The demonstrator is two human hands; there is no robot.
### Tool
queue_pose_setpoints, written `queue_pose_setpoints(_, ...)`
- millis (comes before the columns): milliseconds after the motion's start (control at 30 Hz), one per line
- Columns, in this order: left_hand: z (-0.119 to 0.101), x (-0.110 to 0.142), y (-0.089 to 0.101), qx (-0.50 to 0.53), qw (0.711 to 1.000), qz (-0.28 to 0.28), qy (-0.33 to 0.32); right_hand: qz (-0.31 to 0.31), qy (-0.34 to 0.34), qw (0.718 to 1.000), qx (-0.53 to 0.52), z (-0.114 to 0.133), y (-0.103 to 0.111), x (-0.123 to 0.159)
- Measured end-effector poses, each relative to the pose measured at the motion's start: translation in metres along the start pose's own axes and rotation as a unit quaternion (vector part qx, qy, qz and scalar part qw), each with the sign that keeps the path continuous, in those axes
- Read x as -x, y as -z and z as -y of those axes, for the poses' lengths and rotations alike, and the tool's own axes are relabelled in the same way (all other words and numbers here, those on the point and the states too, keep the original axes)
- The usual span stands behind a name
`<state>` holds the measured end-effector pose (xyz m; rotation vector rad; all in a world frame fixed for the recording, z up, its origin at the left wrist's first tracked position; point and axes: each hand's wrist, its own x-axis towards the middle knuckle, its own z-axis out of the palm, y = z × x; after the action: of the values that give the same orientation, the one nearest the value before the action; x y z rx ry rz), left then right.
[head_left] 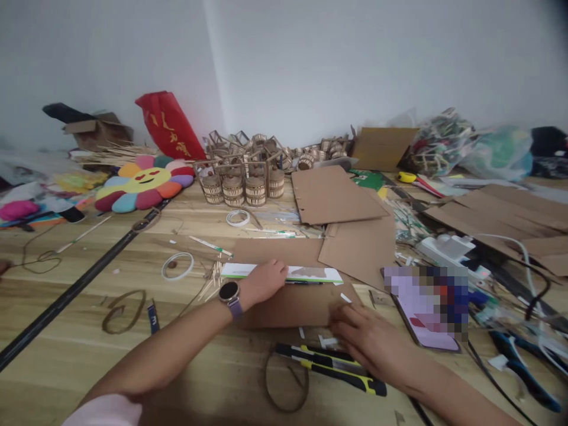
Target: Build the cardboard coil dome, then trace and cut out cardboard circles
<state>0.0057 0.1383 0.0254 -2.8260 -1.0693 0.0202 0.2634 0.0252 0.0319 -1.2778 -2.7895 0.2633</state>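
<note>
My left hand (265, 280), with a watch (229, 292) on its wrist, lies palm down with curled fingers holding a long white strip with a green edge (316, 274). The strip lies across a brown cardboard piece (284, 307), and a thin dark pen-like object (304, 283) shows along its lower edge. My right hand (359, 331) is at the cardboard's right end, its fingers bent and drawn together; what they hold, if anything, is hidden. Black and yellow utility knives (341, 374) lie just below it. A small white slip (345, 297) is near its fingertips.
Small slatted barrels in frames (234, 190) stand behind, beside cardboard sheets (339, 195). A phone (421, 307), a power strip (452, 251) and pliers (523, 367) lie on the right. A flower cushion (144, 182), tape rolls (177, 267) and a black strip (80, 284) are on the left.
</note>
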Motion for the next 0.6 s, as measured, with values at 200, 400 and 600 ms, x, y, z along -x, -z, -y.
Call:
queue_pose_setpoints(200, -0.009, -0.008, 0.000, -0.015, 0.998, 0.051, 0.018, -0.057, 0.019, 0.994, 0.096, -0.023, -0.021, 0.008)
queue_pose_setpoints(400, -0.012, -0.010, -0.001, -0.008, 0.997, 0.060, 0.054, -0.123, 0.050, 0.956, 0.260, -0.028, -0.034, -0.002)
queue_pose_setpoints(600, -0.024, -0.002, -0.005, -0.012, 0.994, 0.029, 0.100, -0.132, 0.015, 0.943, 0.306, -0.023, -0.041, -0.015)
